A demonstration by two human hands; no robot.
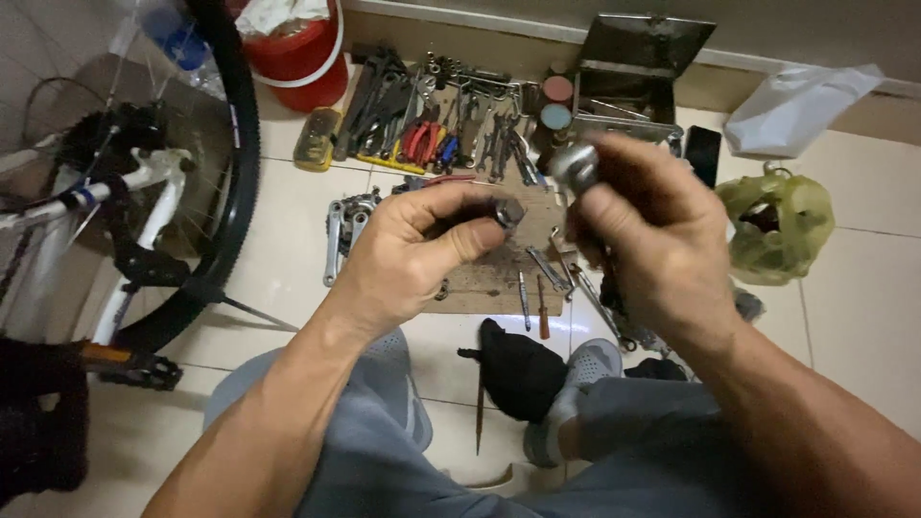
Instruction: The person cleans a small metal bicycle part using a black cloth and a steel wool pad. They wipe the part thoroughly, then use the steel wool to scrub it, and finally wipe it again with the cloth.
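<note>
Overhead, head view:
Left hand [413, 251]: grip closed, thumb and fingers pinched round a small dark metal part [507, 212], held above the wooden board [499, 273].
Right hand [652, 240]: grip closed on a rounded silver metal piece [575, 166], blurred, raised just beside the dark part, apart from it.
Floor: pale tiles; spread of hand tools [441, 125] at the board's far edge, open metal toolbox [633, 72] beyond.
Left edge: bicycle wheel [235, 173].
Right: green plastic bag [777, 225].
</note>
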